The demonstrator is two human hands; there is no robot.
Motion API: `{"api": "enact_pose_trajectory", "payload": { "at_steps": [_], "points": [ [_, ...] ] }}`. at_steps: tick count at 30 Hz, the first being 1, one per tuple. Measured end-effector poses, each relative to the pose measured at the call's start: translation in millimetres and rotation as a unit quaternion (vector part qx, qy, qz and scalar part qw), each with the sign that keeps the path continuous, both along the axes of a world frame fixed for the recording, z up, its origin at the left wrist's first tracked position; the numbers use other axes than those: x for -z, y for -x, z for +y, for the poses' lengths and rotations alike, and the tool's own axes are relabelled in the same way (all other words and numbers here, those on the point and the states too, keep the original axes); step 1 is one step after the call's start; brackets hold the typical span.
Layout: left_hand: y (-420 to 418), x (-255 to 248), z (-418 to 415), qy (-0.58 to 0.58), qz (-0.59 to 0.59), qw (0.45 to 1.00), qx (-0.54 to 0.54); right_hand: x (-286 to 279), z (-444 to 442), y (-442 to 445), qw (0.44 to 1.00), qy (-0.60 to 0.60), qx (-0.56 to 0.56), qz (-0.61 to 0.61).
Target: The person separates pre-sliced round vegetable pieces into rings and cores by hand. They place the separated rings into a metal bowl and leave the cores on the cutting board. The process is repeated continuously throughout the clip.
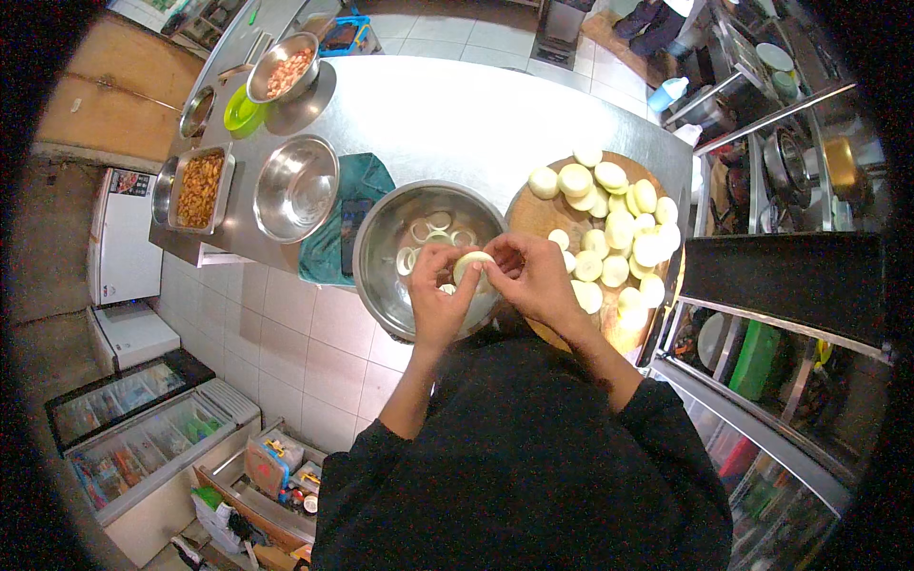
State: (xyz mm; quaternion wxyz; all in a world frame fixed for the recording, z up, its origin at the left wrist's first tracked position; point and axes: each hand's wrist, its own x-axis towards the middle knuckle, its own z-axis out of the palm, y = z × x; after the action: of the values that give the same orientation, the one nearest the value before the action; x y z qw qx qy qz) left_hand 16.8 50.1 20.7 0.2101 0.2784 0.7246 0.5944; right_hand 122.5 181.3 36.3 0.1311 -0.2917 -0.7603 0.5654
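Note:
Both my hands grip one pale onion slice [470, 268] above a large steel bowl [378, 300]. My left hand [437, 289] pinches its left side between thumb and fingers. On its right edge are the fingertips of my right hand [532, 275]. Several loose onion rings [439, 220] lie on the bottom of the bowl, partly hidden by my left hand. To the right, a round wooden board [525, 214] bears many thick onion slices [620, 228], some of them stacked.
Left of the bowl, a dark phone [352, 232] lies on a green cloth [321, 253], beside another steel bowl [296, 189]. Farther left are a tray of browned food [200, 189], a lime-green dish [241, 110] and a bowl of pinkish pieces [289, 71]. Metal shelving [775, 118] stands at right; a person [653, 25] is beyond the table.

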Motion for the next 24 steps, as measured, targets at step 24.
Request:
{"api": "enact_pose_trajectory", "payload": {
  "at_steps": [24],
  "points": [
    [2.5,9.8,0.0,-0.01,0.054,0.998,-0.025,7.9,-5.4,4.3,0.998,-0.048,0.014,0.04]
  ]
}}
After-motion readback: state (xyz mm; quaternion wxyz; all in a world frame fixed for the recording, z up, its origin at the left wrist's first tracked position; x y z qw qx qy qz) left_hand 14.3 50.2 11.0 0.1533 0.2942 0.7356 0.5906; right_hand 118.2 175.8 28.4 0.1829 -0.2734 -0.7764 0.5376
